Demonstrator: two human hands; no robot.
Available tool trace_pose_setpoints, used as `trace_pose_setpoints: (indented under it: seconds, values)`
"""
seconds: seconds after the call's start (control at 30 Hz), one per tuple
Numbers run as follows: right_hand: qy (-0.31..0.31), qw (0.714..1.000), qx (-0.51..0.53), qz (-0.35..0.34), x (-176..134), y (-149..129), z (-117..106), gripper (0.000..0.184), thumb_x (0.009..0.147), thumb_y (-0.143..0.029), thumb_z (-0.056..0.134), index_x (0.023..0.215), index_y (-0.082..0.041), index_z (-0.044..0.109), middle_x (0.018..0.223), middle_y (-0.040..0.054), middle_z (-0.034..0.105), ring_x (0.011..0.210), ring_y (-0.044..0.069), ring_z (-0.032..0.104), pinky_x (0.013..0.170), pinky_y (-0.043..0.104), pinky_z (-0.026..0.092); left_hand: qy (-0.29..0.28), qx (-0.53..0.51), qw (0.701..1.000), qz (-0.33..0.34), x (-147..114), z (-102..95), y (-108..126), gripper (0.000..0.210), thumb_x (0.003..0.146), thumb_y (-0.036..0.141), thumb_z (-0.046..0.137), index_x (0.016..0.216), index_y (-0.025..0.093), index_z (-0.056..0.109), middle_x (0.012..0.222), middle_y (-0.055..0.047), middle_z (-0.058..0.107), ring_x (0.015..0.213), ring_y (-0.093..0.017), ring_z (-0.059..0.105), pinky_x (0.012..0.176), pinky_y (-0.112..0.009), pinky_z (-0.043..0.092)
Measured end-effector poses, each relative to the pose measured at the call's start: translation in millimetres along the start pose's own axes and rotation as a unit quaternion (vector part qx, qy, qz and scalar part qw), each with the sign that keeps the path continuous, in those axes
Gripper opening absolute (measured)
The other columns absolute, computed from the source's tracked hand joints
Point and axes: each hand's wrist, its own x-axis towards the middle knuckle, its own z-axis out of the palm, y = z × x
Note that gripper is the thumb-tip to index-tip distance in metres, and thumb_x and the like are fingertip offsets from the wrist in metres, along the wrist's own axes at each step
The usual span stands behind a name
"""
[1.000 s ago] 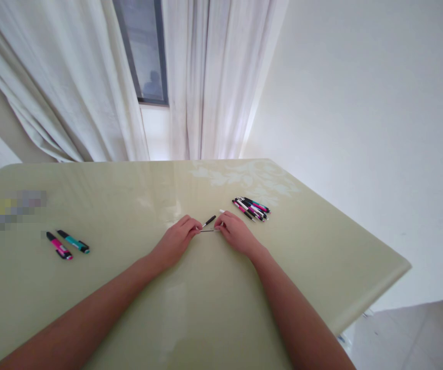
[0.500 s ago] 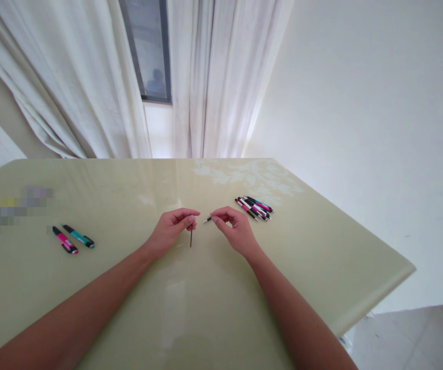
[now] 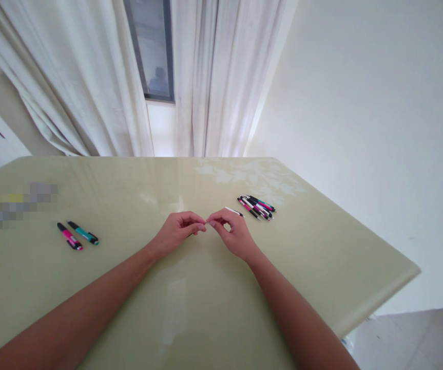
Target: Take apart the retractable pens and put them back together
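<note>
My left hand [image 3: 178, 229] is closed in a pinch on a thin dark pen refill [image 3: 190, 236]. Only a short stretch of it shows below the fingers. Thumb and forefinger of my right hand [image 3: 231, 232] also pinch, on a small pen tip piece [image 3: 207, 222] mostly covered by the fingertips. Both sets of fingertips meet above the table, so the join between the two parts is hidden. A white pen barrel with a black end [image 3: 234, 211] shows just behind my right hand; whether it touches the hand I cannot tell.
A pile of several pens [image 3: 255, 207], pink, white, black and teal, lies right of my hands. To the left rest a pink pen [image 3: 69, 236] and a teal pen [image 3: 83, 233]. The glossy pale green table [image 3: 159, 318] has its right edge by a white wall.
My hands have come together, bringing the refill and the tip piece to each other. The refill has swung from hanging upright to mostly hidden. The white barrel has come into sight.
</note>
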Motion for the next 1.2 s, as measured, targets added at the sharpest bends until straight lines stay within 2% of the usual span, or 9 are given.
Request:
trace_pose_setpoints:
  seconds: [0.37,0.5,0.63,0.73,0.8,0.93,1.03,1.13,1.2]
  values:
    - [-0.045,0.999,0.010,-0.008,-1,-2,6,0.014,0.097,-0.026,0.061,0.095,-0.022,0.074,0.088,0.0031,0.072,0.077,0.015,0.062,0.072,0.027,0.050,-0.001,-0.039,0.999,0.008,1,1.5,-6,0.025,0.077,0.040,0.081,0.085,0.019,0.072,0.076,-0.001,0.073,0.069,-0.015,0.065,0.068,-0.027,0.053]
    - [-0.018,0.998,0.048,0.041,-1,3,8,0.015,0.093,-0.029,0.067,0.106,-0.023,0.072,0.088,0.0023,0.073,0.077,0.015,0.065,0.072,0.027,0.051,0.004,-0.012,1.000,0.006,2,0.1,-7,0.030,0.079,0.042,0.079,0.100,0.020,0.076,0.079,-0.002,0.074,0.071,-0.016,0.066,0.069,-0.029,0.054]
    - [0.020,0.991,0.070,0.111,0,5,7,0.018,0.093,-0.035,0.066,0.100,-0.020,0.070,0.083,0.0023,0.073,0.071,0.014,0.065,0.067,0.026,0.051,0.070,0.001,0.998,0.005,3,1.9,-1,0.032,0.081,0.046,0.076,0.099,0.020,0.078,0.075,-0.001,0.072,0.068,-0.016,0.065,0.065,-0.028,0.053]
    - [-0.042,0.990,0.056,0.123,-2,2,10,0.019,0.092,-0.038,0.068,0.094,-0.019,0.073,0.082,0.0017,0.073,0.069,0.014,0.063,0.064,0.024,0.049,0.139,-0.071,0.988,0.000,2,8.9,7,0.031,0.075,0.045,0.081,0.089,0.018,0.075,0.077,-0.002,0.073,0.071,-0.017,0.066,0.069,-0.029,0.055]
    - [-0.083,0.988,0.052,0.116,-3,-2,14,0.014,0.091,-0.033,0.068,0.092,-0.020,0.074,0.080,0.0003,0.073,0.068,0.013,0.062,0.064,0.024,0.048,0.159,-0.106,0.981,-0.002,1,14.8,11,0.032,0.073,0.044,0.083,0.088,0.018,0.073,0.079,-0.002,0.072,0.073,-0.016,0.066,0.069,-0.028,0.055]
    - [-0.096,0.991,0.038,0.086,-5,-5,19,0.015,0.094,-0.019,0.060,0.087,-0.020,0.073,0.078,-0.0008,0.072,0.068,0.012,0.063,0.068,0.024,0.048,0.146,-0.096,0.985,-0.007,-1,20.3,12,0.035,0.072,0.046,0.084,0.087,0.018,0.070,0.080,-0.003,0.073,0.074,-0.018,0.067,0.069,-0.030,0.056]
    - [-0.076,0.995,0.020,0.063,-3,-3,18,0.014,0.095,-0.022,0.059,0.088,-0.020,0.071,0.083,-0.0003,0.072,0.072,0.013,0.063,0.070,0.024,0.049,0.114,-0.045,0.992,0.005,0,15.7,5,0.039,0.082,0.052,0.075,0.099,0.017,0.072,0.096,-0.008,0.076,0.089,-0.023,0.071,0.083,-0.036,0.058]
    - [-0.033,0.997,0.012,0.066,-1,2,11,0.013,0.096,-0.027,0.060,0.089,-0.021,0.068,0.085,0.0002,0.070,0.075,0.013,0.062,0.070,0.024,0.049,0.063,0.100,0.990,0.070,1,10.2,-4,0.042,0.101,0.049,0.048,0.126,0.020,0.067,0.127,-0.011,0.070,0.119,-0.026,0.063,0.106,-0.044,0.049]
    - [0.009,0.996,0.002,0.084,1,8,6,0.013,0.097,-0.029,0.059,0.089,-0.021,0.066,0.084,0.0005,0.069,0.075,0.014,0.063,0.070,0.024,0.048,0.010,0.235,0.964,0.121,-1,10.1,-9,0.044,0.105,0.043,0.041,0.141,0.026,0.058,0.146,-0.009,0.059,0.135,-0.026,0.051,0.117,-0.048,0.038]
